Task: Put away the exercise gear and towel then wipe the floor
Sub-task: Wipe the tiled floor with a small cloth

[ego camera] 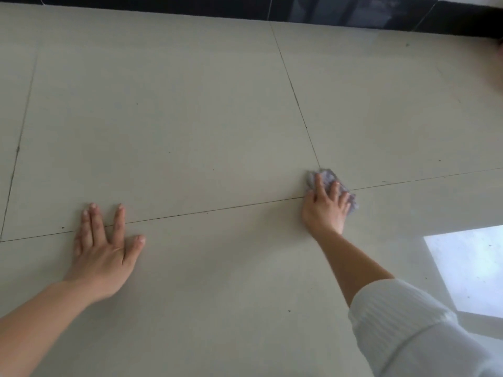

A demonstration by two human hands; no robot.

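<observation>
Nearest the lens, a white ribbed sleeve (408, 330) covers the right upper arm at the lower right corner, pushed up so the forearm is bare. Under everything spreads the pale tiled floor (190, 118), glossy, with thin dark grout lines (217, 210) dividing it into large squares. Along the far edge it meets a dark, shiny skirting band (163, 8). A bright window reflection (471, 270) lies on the tiles at the right, just beside the sleeve. Between the hands and the skirting the tiles are bare, as is the stretch between the two hands. The left hand (104, 254) lies palm down on the floor at the lower left, its fingers straight and spread apart, with the fingertips reaching over a grout line. The right hand (324, 210) is well apart from it to the right, with its fingers spread and laid over a small crumpled grey-lilac cloth (330, 176), pressing it against the floor. The cloth sits where two grout lines cross and shows past the fingertips and along the hand's right side. A few dark specks (289, 311) dot the tiles. At the upper right edge there is a blurred shape (500, 69); I cannot tell what it is.
</observation>
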